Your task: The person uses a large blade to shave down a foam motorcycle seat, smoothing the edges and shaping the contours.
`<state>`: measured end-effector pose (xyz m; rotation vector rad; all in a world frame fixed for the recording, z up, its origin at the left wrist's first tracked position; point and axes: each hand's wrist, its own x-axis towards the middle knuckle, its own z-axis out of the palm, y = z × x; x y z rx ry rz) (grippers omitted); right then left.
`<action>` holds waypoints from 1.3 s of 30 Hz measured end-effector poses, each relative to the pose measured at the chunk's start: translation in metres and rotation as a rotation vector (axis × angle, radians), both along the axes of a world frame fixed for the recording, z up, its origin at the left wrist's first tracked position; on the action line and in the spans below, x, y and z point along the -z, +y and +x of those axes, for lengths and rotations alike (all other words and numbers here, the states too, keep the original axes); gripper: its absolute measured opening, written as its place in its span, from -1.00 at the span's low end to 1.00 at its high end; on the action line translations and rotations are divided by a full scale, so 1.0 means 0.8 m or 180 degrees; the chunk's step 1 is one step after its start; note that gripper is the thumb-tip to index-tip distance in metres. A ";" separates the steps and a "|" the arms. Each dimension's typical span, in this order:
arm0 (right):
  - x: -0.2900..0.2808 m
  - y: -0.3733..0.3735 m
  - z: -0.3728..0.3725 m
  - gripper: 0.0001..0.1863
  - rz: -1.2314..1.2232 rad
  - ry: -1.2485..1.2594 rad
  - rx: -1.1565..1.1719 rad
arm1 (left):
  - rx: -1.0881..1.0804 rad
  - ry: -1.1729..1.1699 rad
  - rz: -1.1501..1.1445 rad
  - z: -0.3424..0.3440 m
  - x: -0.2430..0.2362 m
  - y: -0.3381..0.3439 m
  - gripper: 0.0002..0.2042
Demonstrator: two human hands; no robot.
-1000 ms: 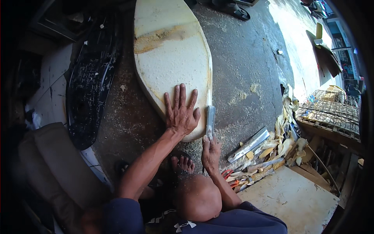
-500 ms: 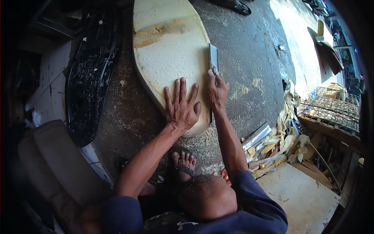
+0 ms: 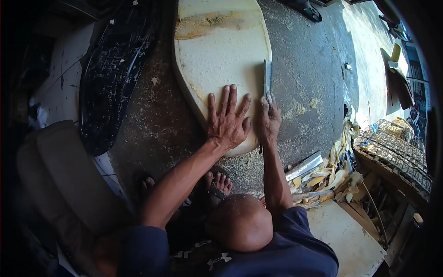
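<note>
Foam pad: here it is, the pale foam pad point(image 3: 221, 62) on the dark floor point(image 3: 307, 83), a brown stained band across its upper part.
Left hand: the left hand point(image 3: 226, 127) lies spread on the pad's lower part, grip open, palm down.
Right hand: the right hand point(image 3: 269, 122) has its grip closed around the lower end of a flat metal bar point(image 3: 267, 76), right along the pad's right edge.
Left flank: a long black shell point(image 3: 110, 83), apart from the pad; below it, a brown cushion point(image 3: 76, 171).
Right flank: torn foam scraps point(image 3: 340, 159) heaped beside a silvery strip point(image 3: 305, 166); a wire mesh point(image 3: 392, 145) beyond, a pale board point(image 3: 339, 231) below.
In the way: a bent knee point(image 3: 242, 221), hiding part of a foot point(image 3: 223, 183).
</note>
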<state>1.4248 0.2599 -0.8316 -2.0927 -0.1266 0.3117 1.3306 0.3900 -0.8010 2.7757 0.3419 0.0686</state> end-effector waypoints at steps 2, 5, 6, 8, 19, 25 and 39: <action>0.008 -0.022 -0.063 -0.59 -0.0022 -0.0480 -0.0031 | -0.0047 0.0111 -0.0001 -0.013 0.017 0.000 -0.30; 0.010 -0.010 -0.021 -0.56 -0.0614 -0.0646 -0.0380 | -0.0048 0.0148 -0.0141 -0.008 0.024 0.000 -0.27; -0.035 0.032 0.028 -0.58 -0.0377 -0.0139 -0.0370 | -0.0006 0.0161 -0.0104 -0.011 0.013 0.002 -0.27; -0.021 0.015 0.043 -0.58 0.0053 0.0126 -0.0215 | -0.0029 -0.0072 -0.0056 0.001 0.001 -0.004 -0.26; 0.019 0.017 0.054 -0.59 0.0430 0.0194 -0.0025 | -0.0041 -0.0135 -0.0011 0.007 0.009 -0.008 -0.29; 0.005 0.039 0.031 -0.59 0.0647 0.0109 -0.0044 | -0.0140 0.0106 0.0035 -0.013 0.026 0.008 -0.26; -0.020 -0.001 0.053 -0.58 0.0623 0.0444 -0.0016 | -0.0046 -0.0232 -0.0044 0.013 0.008 -0.016 -0.29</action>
